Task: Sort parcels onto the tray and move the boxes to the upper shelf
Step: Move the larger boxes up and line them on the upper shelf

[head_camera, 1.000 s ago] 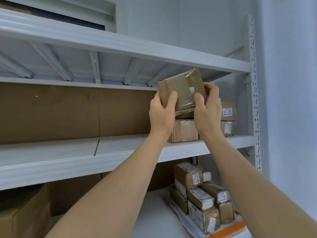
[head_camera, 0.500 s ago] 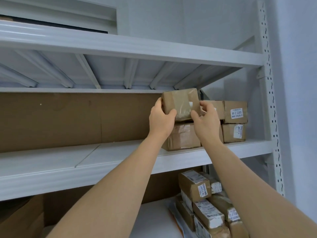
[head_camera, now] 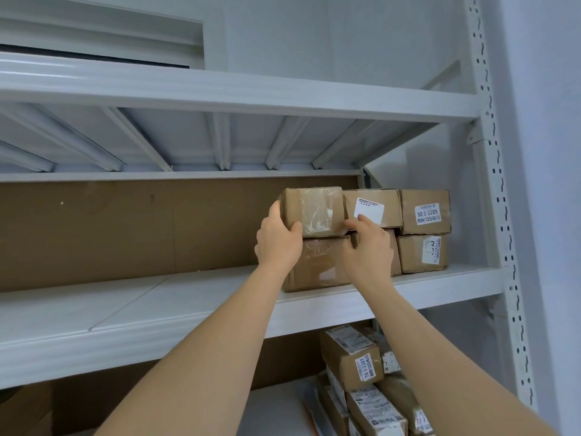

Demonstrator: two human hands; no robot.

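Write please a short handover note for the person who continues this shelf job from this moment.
Left hand grips the left end of the taped box, thumb on its front. Right hand touches its lower right corner; whether it grips is unclear.
The taped box sits on the lower taped box, beside the labelled boxes on the upper shelf.
Done: five boxes show on that shelf in two layers.
Left: let go, then fetch the parcels stacked below.
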